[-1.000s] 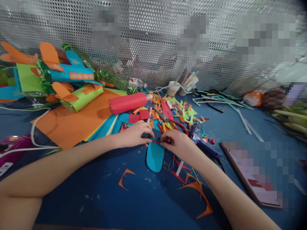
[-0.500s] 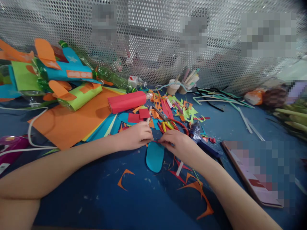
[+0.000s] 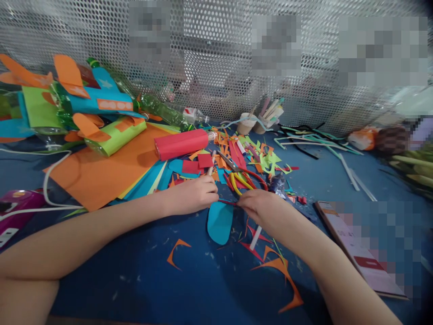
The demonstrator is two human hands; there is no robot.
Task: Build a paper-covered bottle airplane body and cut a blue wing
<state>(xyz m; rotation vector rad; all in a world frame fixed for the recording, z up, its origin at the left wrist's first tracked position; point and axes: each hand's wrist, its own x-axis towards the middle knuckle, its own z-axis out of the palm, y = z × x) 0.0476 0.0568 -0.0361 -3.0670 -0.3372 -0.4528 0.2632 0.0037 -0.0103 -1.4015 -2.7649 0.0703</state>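
A thin red strip (image 3: 228, 201), seen nearly edge-on, stretches between my two hands. My left hand (image 3: 203, 193) is closed, with its fingertips pinching the left end. At the right end, the fingers of my right hand (image 3: 259, 203) are pressed together on it. Just below the strip is a blue paper piece (image 3: 219, 224) with a rounded end. Whether the two are joined, I cannot tell. Scissors (image 3: 241, 174) with red and yellow handles lie just beyond my right hand. A red-wrapped bottle (image 3: 182, 143) lies beyond my left hand.
Paper scraps (image 3: 270, 159) cover the table's middle, and orange offcuts (image 3: 282, 271) lie nearer. Stacked orange paper (image 3: 108, 171) and paper-covered bottles (image 3: 98, 99) occupy the left. A phone (image 3: 358, 248) rests at right. Cups of sticks (image 3: 267, 119) stand by the perforated metal panel (image 3: 216, 45).
My right hand has moved slightly right, away from my left, and more of the red strip shows between them. The blue piece stays nearly in place. The view has shifted slightly.
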